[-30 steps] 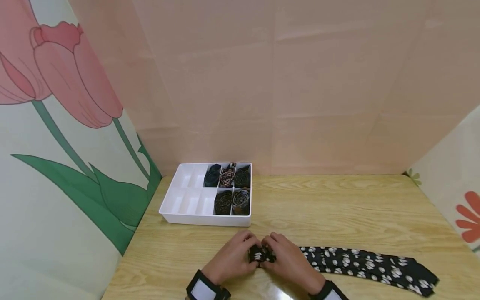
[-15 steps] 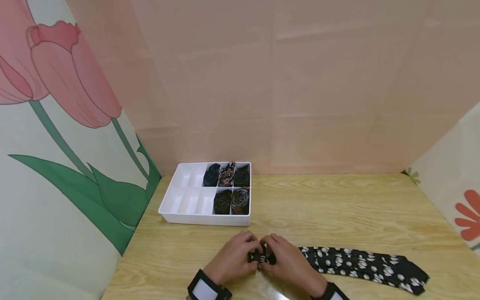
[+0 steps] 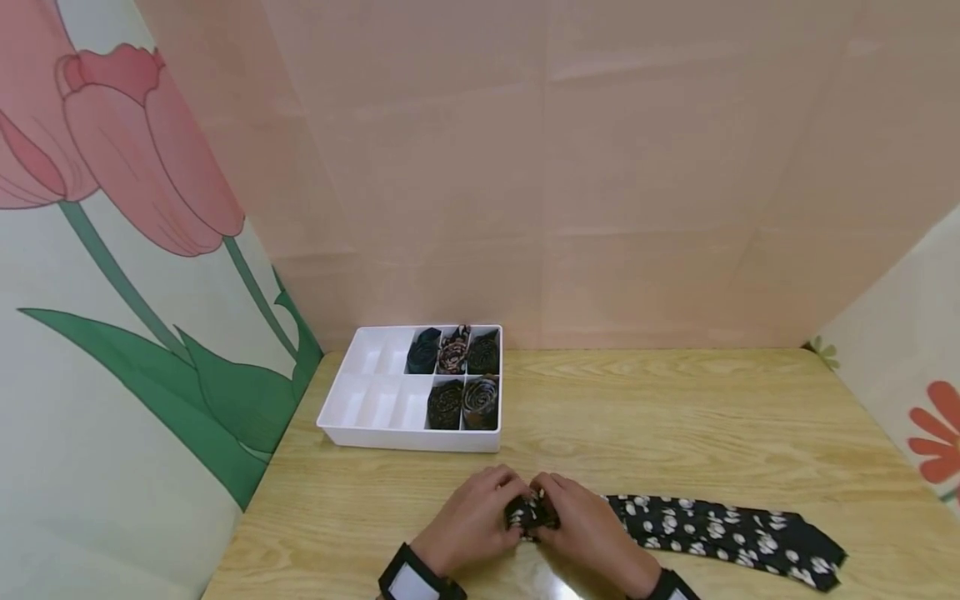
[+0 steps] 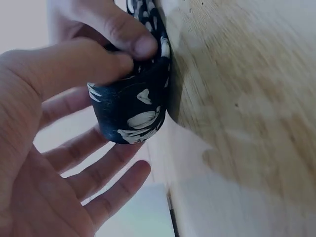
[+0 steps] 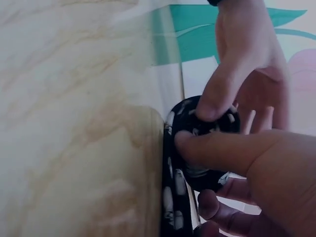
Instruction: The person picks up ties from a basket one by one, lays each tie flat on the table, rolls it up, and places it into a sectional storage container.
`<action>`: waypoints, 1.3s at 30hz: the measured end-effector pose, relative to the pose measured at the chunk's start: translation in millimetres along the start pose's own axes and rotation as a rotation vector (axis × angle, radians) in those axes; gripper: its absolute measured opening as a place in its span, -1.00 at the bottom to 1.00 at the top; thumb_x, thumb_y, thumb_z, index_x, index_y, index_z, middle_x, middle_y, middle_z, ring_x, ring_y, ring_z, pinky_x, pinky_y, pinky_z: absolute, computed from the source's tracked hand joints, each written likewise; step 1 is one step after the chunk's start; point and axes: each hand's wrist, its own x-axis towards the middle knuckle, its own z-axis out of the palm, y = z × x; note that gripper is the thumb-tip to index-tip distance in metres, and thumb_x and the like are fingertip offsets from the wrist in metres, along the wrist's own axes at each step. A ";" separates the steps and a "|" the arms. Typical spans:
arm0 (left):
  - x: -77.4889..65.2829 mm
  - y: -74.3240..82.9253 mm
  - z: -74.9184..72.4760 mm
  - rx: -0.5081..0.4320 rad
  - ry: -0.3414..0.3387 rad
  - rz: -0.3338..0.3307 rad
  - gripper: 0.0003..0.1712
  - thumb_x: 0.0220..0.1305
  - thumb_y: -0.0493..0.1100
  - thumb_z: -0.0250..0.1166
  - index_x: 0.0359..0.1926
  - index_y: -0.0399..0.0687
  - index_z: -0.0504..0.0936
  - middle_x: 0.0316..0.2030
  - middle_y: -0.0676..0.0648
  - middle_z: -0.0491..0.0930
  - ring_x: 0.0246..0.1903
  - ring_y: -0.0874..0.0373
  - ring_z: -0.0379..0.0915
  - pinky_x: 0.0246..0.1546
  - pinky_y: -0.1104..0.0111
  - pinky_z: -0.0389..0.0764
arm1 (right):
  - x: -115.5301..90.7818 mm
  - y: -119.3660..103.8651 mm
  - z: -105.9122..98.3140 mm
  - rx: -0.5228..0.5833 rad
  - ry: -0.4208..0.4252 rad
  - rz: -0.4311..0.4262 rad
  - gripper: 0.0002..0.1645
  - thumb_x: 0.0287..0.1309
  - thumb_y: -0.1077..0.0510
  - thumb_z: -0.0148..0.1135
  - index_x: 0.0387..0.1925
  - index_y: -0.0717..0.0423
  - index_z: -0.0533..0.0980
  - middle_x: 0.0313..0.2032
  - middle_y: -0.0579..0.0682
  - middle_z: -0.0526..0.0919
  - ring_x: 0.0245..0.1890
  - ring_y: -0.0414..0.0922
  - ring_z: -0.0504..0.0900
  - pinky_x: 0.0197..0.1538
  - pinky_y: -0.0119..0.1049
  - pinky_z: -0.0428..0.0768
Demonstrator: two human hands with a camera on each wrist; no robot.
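Observation:
A black necktie with a white floral print lies along the table, its flat length (image 3: 720, 529) stretching right to a pointed end. The other end is wound into a roll (image 3: 531, 510) between the two hands. My left hand (image 3: 472, 518) holds the roll from the left; in the left wrist view its thumb (image 4: 79, 64) presses the top of the coil (image 4: 128, 111), fingers spread beyond it. My right hand (image 3: 588, 529) grips it from the right, its thumb (image 5: 222, 148) on the coil's side in the right wrist view. The core of the roll is partly hidden by both thumbs.
A white divided tray (image 3: 412, 439) stands behind the hands, toward the left. Several rolled dark ties fill its right-hand compartments, among them a spiral-patterned tie (image 3: 481, 402). Fabric walls with printed flowers (image 3: 150, 158) border the wooden table (image 3: 660, 425).
The necktie's pointed end has drawn leftward, shortening the flat length. Both hands stay round the roll, with small finger shifts. The tray has not moved.

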 end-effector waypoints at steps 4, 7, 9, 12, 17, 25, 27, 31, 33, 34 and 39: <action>-1.9 0.2 -0.1 -0.004 -0.006 -0.024 -0.57 0.02 -0.10 0.60 -0.03 0.25 0.74 -0.03 0.17 0.62 -0.02 0.30 0.52 0.06 0.43 0.59 | -1.6 0.2 -0.8 0.021 -0.034 0.028 -0.37 -0.02 -0.09 0.69 0.07 -0.18 0.56 -0.26 -0.26 0.55 -0.29 -0.33 0.52 -0.30 -0.31 0.52; -1.7 1.4 -0.1 0.025 0.008 0.005 -0.56 0.02 -0.08 0.59 -0.01 0.27 0.77 -0.02 0.16 0.62 -0.01 0.28 0.51 0.07 0.41 0.57 | -3.3 0.7 -1.0 0.006 -0.050 0.030 -0.37 0.01 -0.07 0.66 0.11 -0.16 0.57 -0.20 -0.24 0.59 -0.22 -0.29 0.55 -0.22 -0.25 0.57; -0.9 3.2 0.5 0.026 0.008 0.026 -0.55 0.06 -0.08 0.58 0.03 0.29 0.78 -0.01 0.16 0.62 -0.01 0.28 0.51 0.07 0.44 0.56 | -4.3 1.5 -0.7 -0.017 -0.049 0.021 -0.35 0.02 -0.09 0.65 0.14 -0.15 0.58 -0.14 -0.24 0.61 -0.15 -0.26 0.55 -0.14 -0.20 0.61; 0.5 5.8 2.7 0.017 -0.006 0.034 -0.52 0.12 -0.05 0.58 0.11 0.30 0.77 0.02 0.16 0.63 0.01 0.27 0.51 0.11 0.43 0.56 | -5.4 2.7 -0.5 -0.043 -0.023 -0.008 -0.35 0.02 -0.12 0.65 0.13 -0.12 0.60 -0.10 -0.24 0.61 -0.09 -0.23 0.56 -0.04 -0.16 0.64; -0.1 7.4 5.2 0.009 -0.002 -0.010 -0.47 0.12 -0.01 0.59 0.14 0.25 0.68 0.03 0.17 0.61 0.03 0.29 0.53 0.17 0.38 0.59 | -7.3 3.4 -1.7 -0.045 0.000 -0.008 -0.40 0.00 -0.10 0.67 0.06 -0.09 0.62 -0.14 -0.25 0.56 -0.10 -0.23 0.56 -0.04 -0.16 0.67; -1.3 6.8 5.7 -0.009 -0.008 -0.015 -0.56 0.12 0.03 0.59 0.05 0.30 0.73 0.00 0.19 0.60 -0.01 0.32 0.49 0.11 0.42 0.57 | -6.0 1.8 -2.3 -0.027 -0.032 0.053 -0.41 -0.02 -0.17 0.67 0.02 -0.15 0.63 -0.17 -0.29 0.54 -0.13 -0.28 0.55 -0.06 -0.18 0.64; -0.7 7.6 4.4 -0.016 -0.015 -0.016 -0.57 0.11 0.02 0.59 0.04 0.30 0.75 0.01 0.19 0.60 -0.01 0.31 0.48 0.10 0.42 0.56 | -5.9 1.8 -3.4 -0.024 -0.035 0.044 -0.39 -0.02 -0.17 0.68 0.04 -0.14 0.63 -0.19 -0.29 0.53 -0.16 -0.30 0.53 -0.10 -0.22 0.62; 0.4 8.7 1.9 0.001 -0.025 -0.023 -0.56 0.09 0.01 0.59 0.04 0.32 0.77 0.01 0.20 0.61 -0.02 0.29 0.45 0.10 0.41 0.54 | -6.8 1.4 -6.3 0.002 -0.026 0.007 -0.40 -0.04 -0.08 0.69 0.05 -0.14 0.62 -0.19 -0.29 0.52 -0.17 -0.30 0.53 -0.13 -0.23 0.62; 0.7 9.7 1.1 0.010 -0.028 -0.023 -0.54 0.09 0.03 0.59 0.06 0.31 0.75 0.02 0.19 0.61 0.00 0.28 0.46 0.11 0.40 0.55 | -8.0 1.3 -6.6 0.012 -0.027 0.003 -0.44 -0.03 -0.03 0.68 0.02 -0.14 0.61 -0.18 -0.29 0.53 -0.14 -0.28 0.56 -0.09 -0.20 0.65; 0.5 10.0 1.4 0.011 -0.028 -0.021 -0.54 0.09 0.03 0.59 0.05 0.30 0.74 0.01 0.19 0.61 -0.01 0.29 0.46 0.11 0.40 0.55 | -8.5 1.1 -6.6 0.012 -0.023 -0.002 -0.44 -0.03 -0.01 0.68 0.02 -0.14 0.61 -0.17 -0.29 0.55 -0.11 -0.27 0.59 -0.04 -0.16 0.67; -1.0 11.3 0.7 0.017 -0.010 -0.004 -0.61 0.05 0.00 0.60 -0.06 0.32 0.74 -0.03 0.21 0.61 -0.03 0.31 0.47 0.07 0.42 0.53 | -10.6 -0.2 -5.5 0.008 0.012 -0.032 -0.38 -0.03 -0.02 0.69 0.09 -0.14 0.60 -0.12 -0.28 0.58 -0.08 -0.25 0.60 -0.02 -0.14 0.67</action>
